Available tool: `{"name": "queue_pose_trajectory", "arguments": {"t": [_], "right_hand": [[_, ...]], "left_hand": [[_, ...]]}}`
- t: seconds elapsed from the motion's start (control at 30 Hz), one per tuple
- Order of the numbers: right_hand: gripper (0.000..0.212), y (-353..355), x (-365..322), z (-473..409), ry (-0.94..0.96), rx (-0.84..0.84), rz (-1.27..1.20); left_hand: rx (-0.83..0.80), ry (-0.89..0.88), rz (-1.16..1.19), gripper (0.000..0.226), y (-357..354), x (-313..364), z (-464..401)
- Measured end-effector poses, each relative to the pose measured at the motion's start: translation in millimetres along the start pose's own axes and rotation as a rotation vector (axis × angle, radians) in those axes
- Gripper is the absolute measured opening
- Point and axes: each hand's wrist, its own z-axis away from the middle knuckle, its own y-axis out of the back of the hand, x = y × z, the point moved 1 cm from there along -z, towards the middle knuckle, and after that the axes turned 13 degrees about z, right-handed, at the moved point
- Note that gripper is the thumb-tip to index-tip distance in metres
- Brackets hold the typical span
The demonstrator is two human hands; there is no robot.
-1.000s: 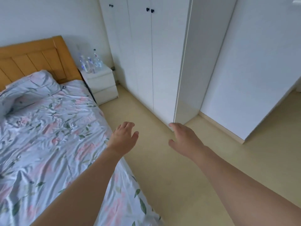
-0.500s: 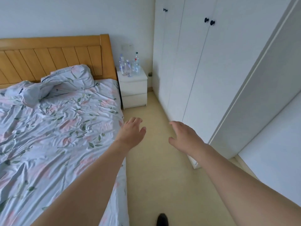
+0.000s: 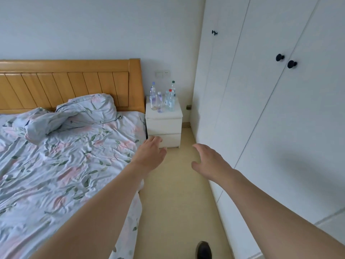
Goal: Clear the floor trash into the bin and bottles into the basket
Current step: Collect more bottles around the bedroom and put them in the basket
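Observation:
Several clear plastic bottles (image 3: 162, 99) with coloured caps stand upright on a white nightstand (image 3: 164, 126) at the far end of the aisle, beside the bed. My left hand (image 3: 149, 156) is stretched forward with relaxed fingers, holding nothing, its fingertips overlapping the nightstand's lower drawer in the view. My right hand (image 3: 210, 161) reaches forward over the floor with fingers spread, also holding nothing. Both hands are well short of the bottles. No bin, basket or floor trash is in view.
A bed (image 3: 56, 156) with a floral cover and wooden headboard (image 3: 71, 85) fills the left. White wardrobe doors (image 3: 270, 128) with black knobs line the right. A narrow beige floor aisle (image 3: 173, 202) runs between them. A dark shoe (image 3: 203, 250) shows at the bottom.
The view has turned left and moved up the aisle; the nightstand and bottles are nearer and more central. Both hands stay stretched forward and hold nothing.

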Motion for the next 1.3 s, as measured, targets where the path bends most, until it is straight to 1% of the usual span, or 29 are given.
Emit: {"name": "queue_pose_trajectory", "arguments": {"t": [0.17, 0.27, 0.4, 0.57, 0.63, 0.7, 0.77, 0.9, 1.0, 1.13, 1.3], "right_hand": [[0.061, 12, 56, -137, 0.046, 0.025, -0.015], [0.060, 23, 82, -215, 0.071, -0.001, -0.042], [0.061, 37, 104, -314, 0.077, -0.029, -0.098], [0.061, 35, 117, -458, 0.050, -0.051, -0.145], [0.059, 32, 118, -513, 0.033, -0.048, -0.158], [0.056, 18, 119, -589, 0.025, -0.053, -0.158], [0.055, 12, 117, -641, 0.017, -0.051, -0.160], [0.055, 5, 118, -764, -0.029, -0.084, -0.156], [0.055, 6, 123, -832, -0.058, -0.115, -0.159], [0.050, -4, 133, -916, -0.095, -0.143, -0.153], [0.048, -37, 142, -1019, -0.044, -0.209, -0.076]], "left_hand": [[0.018, 0.044, 0.001, 0.045, -18, -7, -126], [-0.026, 0.075, -0.031, 0.045, -16, -10, -196], [-0.010, 0.144, -0.009, 0.047, -1, -25, -286], [0.031, 0.248, 0.072, 0.047, 15, -72, -408], [0.018, 0.266, 0.080, 0.048, 18, -94, -454], [0.006, 0.293, 0.077, 0.049, 17, -132, -516], [0.002, 0.307, 0.090, 0.049, 15, -157, -564], [-0.045, 0.332, 0.094, 0.048, 18, -204, -691], [-0.070, 0.334, 0.083, 0.046, 20, -219, -768], [-0.102, 0.342, 0.083, 0.046, 3, -234, -854], [-0.137, 0.368, 0.022, 0.035, -39, -253, -939]]}}
